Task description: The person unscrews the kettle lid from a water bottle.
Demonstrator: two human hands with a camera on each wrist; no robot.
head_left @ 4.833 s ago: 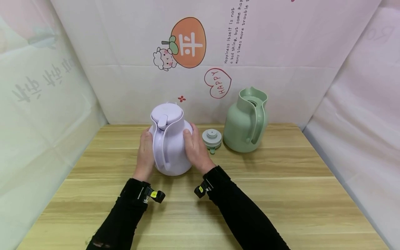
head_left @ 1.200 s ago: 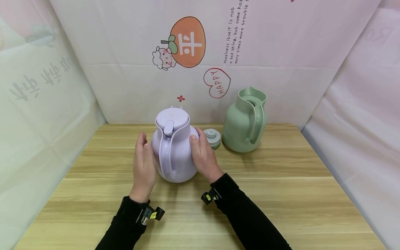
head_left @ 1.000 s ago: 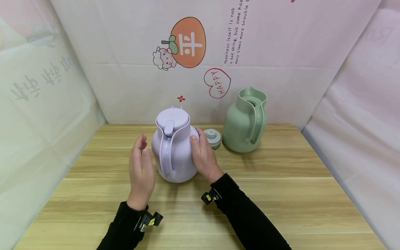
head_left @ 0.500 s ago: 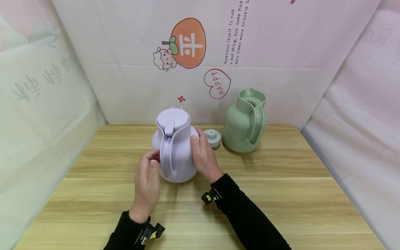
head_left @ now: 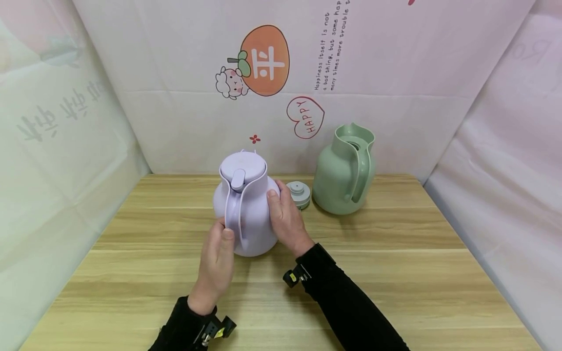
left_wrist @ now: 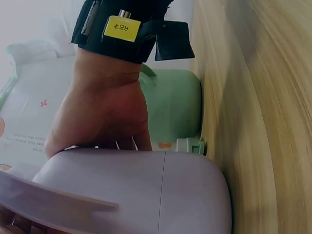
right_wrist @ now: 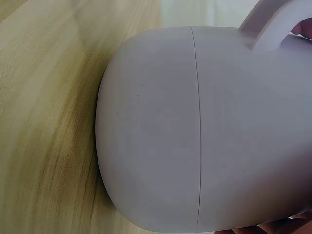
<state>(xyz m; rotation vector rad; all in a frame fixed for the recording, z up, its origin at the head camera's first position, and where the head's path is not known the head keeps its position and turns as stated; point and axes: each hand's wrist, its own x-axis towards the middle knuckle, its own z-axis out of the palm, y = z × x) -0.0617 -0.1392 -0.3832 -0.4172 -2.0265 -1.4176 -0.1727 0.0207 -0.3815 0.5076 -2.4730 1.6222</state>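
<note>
A lilac thermos jug (head_left: 259,224) with its lid (head_left: 243,165) in place stands upright on the wooden table, its handle towards me. My left hand (head_left: 215,265) grips that handle low down, thumb on the near side and fingers passing behind it. On the jug's right side my right hand (head_left: 290,222) holds the rounded body, thumb in front and the other fingers hidden behind. The left wrist view shows this right hand (left_wrist: 105,109) against the jug body (left_wrist: 131,185). In the right wrist view the jug's base (right_wrist: 112,126) is down at the tabletop.
A green thermos jug (head_left: 335,180) with its mouth uncovered stands at the back right. Between the jugs lies a grey stopper (head_left: 300,194), partly covered by my right hand. Behind the table (head_left: 373,282) hangs a printed white cloth (head_left: 184,122), with more cloth on both sides.
Earlier both hands held the lilac jug's sides, and it has since shifted slightly right and nearer. My left hand let go of its side, moved down and took the handle. The right hand kept its hold.
</note>
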